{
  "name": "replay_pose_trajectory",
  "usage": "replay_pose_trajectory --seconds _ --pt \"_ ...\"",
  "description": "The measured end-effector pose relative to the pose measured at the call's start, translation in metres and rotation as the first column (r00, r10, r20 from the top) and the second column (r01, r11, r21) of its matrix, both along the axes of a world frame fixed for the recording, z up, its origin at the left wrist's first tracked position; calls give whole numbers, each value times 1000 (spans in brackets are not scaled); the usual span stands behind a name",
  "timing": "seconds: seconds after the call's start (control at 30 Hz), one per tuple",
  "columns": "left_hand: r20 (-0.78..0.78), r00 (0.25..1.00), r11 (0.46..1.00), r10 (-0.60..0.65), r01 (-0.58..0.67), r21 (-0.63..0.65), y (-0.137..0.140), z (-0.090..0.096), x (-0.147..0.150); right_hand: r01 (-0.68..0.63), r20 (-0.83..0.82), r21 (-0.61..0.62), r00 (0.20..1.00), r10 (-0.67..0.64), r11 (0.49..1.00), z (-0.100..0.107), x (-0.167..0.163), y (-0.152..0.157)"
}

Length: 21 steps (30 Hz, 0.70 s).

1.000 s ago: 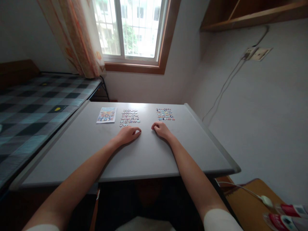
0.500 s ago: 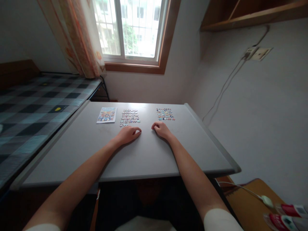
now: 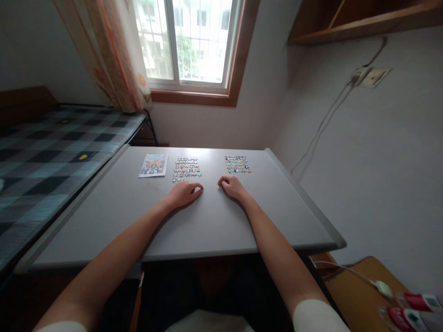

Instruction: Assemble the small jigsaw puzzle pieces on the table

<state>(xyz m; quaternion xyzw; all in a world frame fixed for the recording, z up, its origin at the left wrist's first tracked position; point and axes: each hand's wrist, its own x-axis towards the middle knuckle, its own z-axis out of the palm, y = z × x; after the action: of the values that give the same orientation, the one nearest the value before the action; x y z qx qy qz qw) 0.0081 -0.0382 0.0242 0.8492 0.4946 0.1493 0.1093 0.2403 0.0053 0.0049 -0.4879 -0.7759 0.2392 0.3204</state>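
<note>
My left hand (image 3: 184, 192) rests on the grey table, its fingers curved and the thumb and forefinger tips meeting in a loop, with nothing seen between them. Just beyond it lie rows of small jigsaw pieces (image 3: 187, 167). My right hand (image 3: 232, 186) also lies on the table, fingers curled in. A tiny pale spot shows at its fingertips; whether that is a held piece I cannot make out. Past this hand is a second group of jigsaw pieces (image 3: 237, 164), set in rows. A colourful picture sheet (image 3: 154, 165) lies left of the first group.
The grey table (image 3: 207, 230) has raised side edges. A bed with a checked cover (image 3: 69, 152) stands at the left, a window (image 3: 200, 41) behind. On the right, a low wooden surface (image 3: 360, 290) bears a white cable and bottles with red labels (image 3: 403, 318).
</note>
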Motion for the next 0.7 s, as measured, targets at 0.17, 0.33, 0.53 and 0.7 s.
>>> replay_pose_trajectory --seconds 0.17,0.33,0.53,0.7 --pt "-4 1000 1000 2 -2 5 0 -1 0 -2 4 0 1000 2 1000 0 0 0" --pt "-4 1000 1000 2 -2 11 0 -1 0 5 3 2 1000 -5 1000 -1 0 1" --pt "-1 1000 1000 5 -5 9 -1 0 0 5 5 0 1000 -5 1000 1 0 0" --pt "9 1000 1000 2 -2 20 0 -2 0 4 6 -1 1000 -4 1000 1 0 0"
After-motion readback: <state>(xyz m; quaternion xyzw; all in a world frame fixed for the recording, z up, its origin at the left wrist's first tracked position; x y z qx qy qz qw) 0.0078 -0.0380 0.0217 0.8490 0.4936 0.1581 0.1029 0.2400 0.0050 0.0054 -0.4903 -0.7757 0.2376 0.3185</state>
